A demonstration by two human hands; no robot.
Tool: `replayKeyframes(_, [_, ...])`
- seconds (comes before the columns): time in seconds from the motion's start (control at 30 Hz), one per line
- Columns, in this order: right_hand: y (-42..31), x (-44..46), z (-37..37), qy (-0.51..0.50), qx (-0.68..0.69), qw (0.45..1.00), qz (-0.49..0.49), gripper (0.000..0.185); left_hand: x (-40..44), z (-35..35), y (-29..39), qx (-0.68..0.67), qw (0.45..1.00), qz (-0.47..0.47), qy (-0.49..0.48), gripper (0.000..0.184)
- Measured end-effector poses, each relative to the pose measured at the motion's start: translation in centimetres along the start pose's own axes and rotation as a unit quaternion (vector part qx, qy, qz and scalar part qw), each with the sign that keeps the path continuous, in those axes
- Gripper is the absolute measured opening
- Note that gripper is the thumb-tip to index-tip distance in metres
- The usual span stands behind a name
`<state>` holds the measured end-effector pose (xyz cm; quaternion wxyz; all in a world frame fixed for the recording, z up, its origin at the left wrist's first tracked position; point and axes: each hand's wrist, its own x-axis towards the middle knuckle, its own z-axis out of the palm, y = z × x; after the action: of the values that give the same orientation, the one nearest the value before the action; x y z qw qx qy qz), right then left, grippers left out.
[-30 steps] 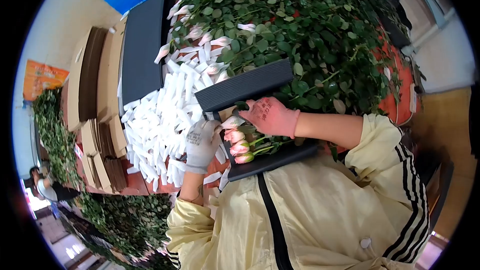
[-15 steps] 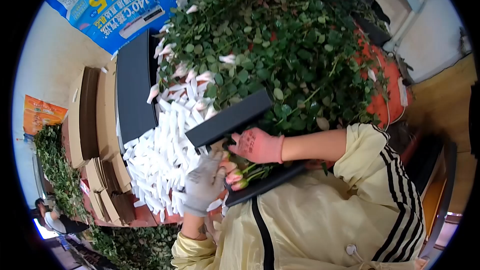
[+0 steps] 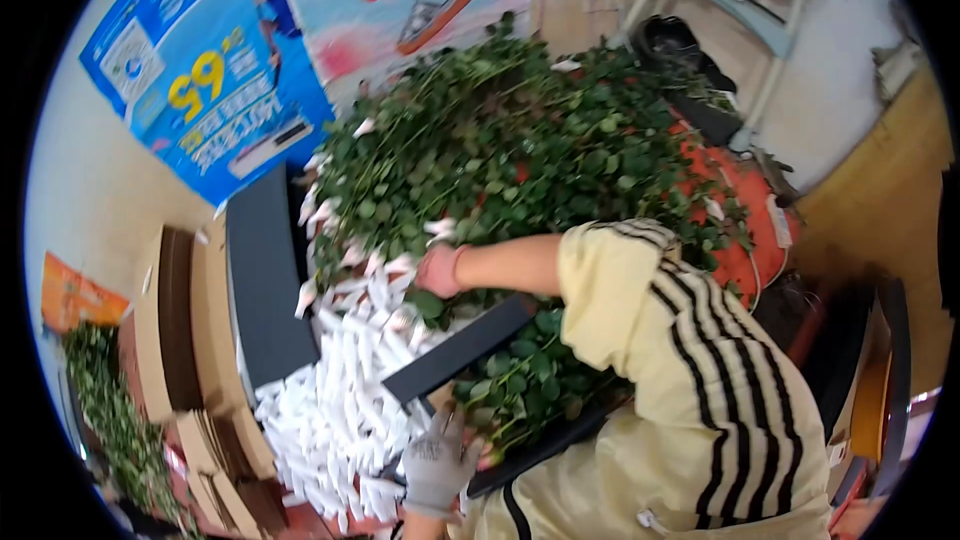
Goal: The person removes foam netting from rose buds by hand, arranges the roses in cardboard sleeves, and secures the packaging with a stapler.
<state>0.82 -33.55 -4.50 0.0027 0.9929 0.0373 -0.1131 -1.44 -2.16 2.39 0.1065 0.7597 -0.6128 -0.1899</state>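
My left hand (image 3: 437, 462), in a greyish-white glove, is at the lower end of a dark open box. Its fingers are extended and its thumb is apart, beside pink roses (image 3: 489, 456) that are mostly hidden. Leafy green stems (image 3: 520, 390) lie inside the box, between its near dark wall (image 3: 540, 452) and its raised black flap (image 3: 460, 348). Out beyond the flap, my right hand (image 3: 438, 271), in a pink glove, is among leaves next to pale pink rose heads (image 3: 400, 264). Its fingertips are hidden, so its grip does not show.
White foam sleeves (image 3: 345, 400) are heaped left of the box. A big pile of leafy rose stems (image 3: 520, 150) covers the back of the red table (image 3: 738, 210). Flat cardboard (image 3: 208, 325) and a dark box (image 3: 262, 280) stand at left. A folding chair (image 3: 735, 15) is at back right.
My right hand has left the roses in the box and reached forward over the flap to the pile. The left hand stays at the box end. The view has tilted up.
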Motion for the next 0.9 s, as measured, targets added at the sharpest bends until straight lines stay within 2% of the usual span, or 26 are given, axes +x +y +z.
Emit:
replayKeyframes(0.07, [0.1,1.2,1.2,0.011,-0.114,0.993,-0.014,0.019,0.3,0.4,0.0,0.017,0.999,0.030,0.028,0.055])
replayKeyframes(0.1, [0.6,1.0,0.8,0.011,-0.117,0.993,-0.011,0.019,0.2,-0.2,0.6,0.024,1.000,0.009,0.011,0.057])
replayKeyframes(0.13, [1.1,0.8,0.6,0.051,-0.116,0.992,0.011,0.020,0.1,-0.6,1.1,0.031,0.999,-0.015,-0.009,0.059])
replayKeyframes(0.2, [0.8,-2.2,-4.9,0.116,-0.147,0.980,0.063,0.016,0.1,-0.1,0.3,0.034,0.999,-0.013,-0.031,0.060])
replayKeyframes(0.23, [1.0,-4.9,-8.1,0.188,-0.202,0.955,0.111,0.020,0.1,0.3,0.0,0.039,0.999,-0.012,-0.029,0.061])
replayKeyframes(0.3, [7.1,-8.3,-11.1,0.421,-0.221,0.878,0.063,0.041,-0.2,0.5,0.2,0.037,0.998,-0.020,-0.039,0.062])
replayKeyframes(0.33, [5.4,-12.7,-17.9,0.259,-0.174,0.919,0.241,0.036,-0.1,-0.1,0.7,0.000,0.998,-0.030,-0.052,0.063])
replayKeyframes(0.37, [9.8,-15.6,-18.8,0.385,-0.162,0.880,0.225,0.034,-0.1,-0.2,1.1,-0.014,0.998,-0.037,-0.046,0.064])
replayKeyframes(0.4, [10.7,-20.1,-22.7,0.332,-0.048,0.884,0.325,0.034,0.0,-0.2,1.2,-0.024,0.998,-0.037,-0.037,0.065])
replayKeyframes(0.47, [12.5,-27.2,-24.9,0.348,-0.077,0.844,0.401,0.034,0.1,0.1,1.2,-0.013,0.999,-0.023,-0.034,0.066])
replayKeyframes(0.53, [10.7,-31.9,-26.5,0.350,-0.112,0.827,0.425,0.033,0.1,0.1,1.4,-0.015,0.999,-0.034,-0.037,0.066])
replayKeyframes(0.57, [8.6,-32.8,-27.2,0.350,-0.129,0.832,0.410,0.033,0.1,0.4,1.3,-0.002,1.000,-0.014,-0.007,0.067])
replayKeyframes(0.67, [0.5,-32.0,-28.0,0.317,-0.195,0.868,0.329,0.032,0.2,-0.4,1.9,-0.014,1.000,-0.016,-0.013,0.064])
replayKeyframes(0.7, [-2.3,-30.7,-27.8,0.290,-0.218,0.883,0.296,0.031,0.1,0.1,1.5,-0.041,0.999,0.000,0.017,0.060])
replayKeyframes(0.73, [-5.1,-28.9,-27.5,0.251,-0.245,0.900,0.260,0.031,0.2,0.3,1.2,-0.043,0.999,-0.002,0.006,0.057])
replayKeyframes(0.77, [-7.8,-27.1,-26.8,0.210,-0.267,0.913,0.223,0.031,-0.2,1.1,0.5,0.006,1.000,0.014,0.008,0.059])
replayKeyframes(0.8, [-10.3,-25.0,-25.6,0.156,-0.286,0.927,0.184,0.031,-0.7,1.5,0.5,0.005,0.999,0.008,0.031,0.062])
replayKeyframes(0.83, [-12.0,-22.7,-23.5,0.108,-0.290,0.941,0.141,0.030,-0.7,1.1,0.9,0.019,1.000,-0.003,0.013,0.066])
replayKeyframes(0.9, [-12.8,-19.0,-14.7,0.069,-0.259,0.962,0.041,0.035,-0.9,1.3,0.9,0.028,0.999,-0.026,-0.019,0.070])
